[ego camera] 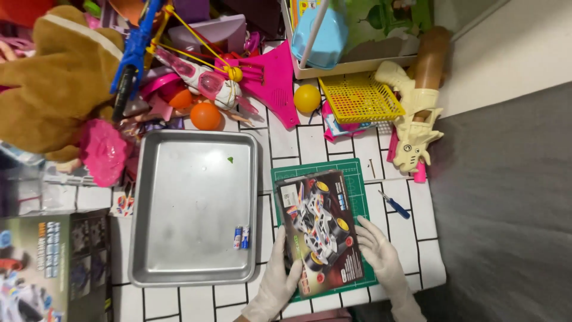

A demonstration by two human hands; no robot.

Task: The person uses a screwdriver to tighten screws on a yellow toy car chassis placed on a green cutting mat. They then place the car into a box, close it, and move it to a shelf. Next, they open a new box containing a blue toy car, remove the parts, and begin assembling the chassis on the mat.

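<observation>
Tiled table (298, 143): toy car box (320, 229) between both hands (280, 277).

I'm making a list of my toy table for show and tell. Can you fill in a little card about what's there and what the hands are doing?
Left hand: gloved, holding the left edge of the toy car box
Right hand: gloved, on the box's right edge
Under the box: green cutting mat
Beside it: metal tray with two small batteries
Nearby: blue screwdriver, yellow ball, orange ball, brown plush toy
</observation>
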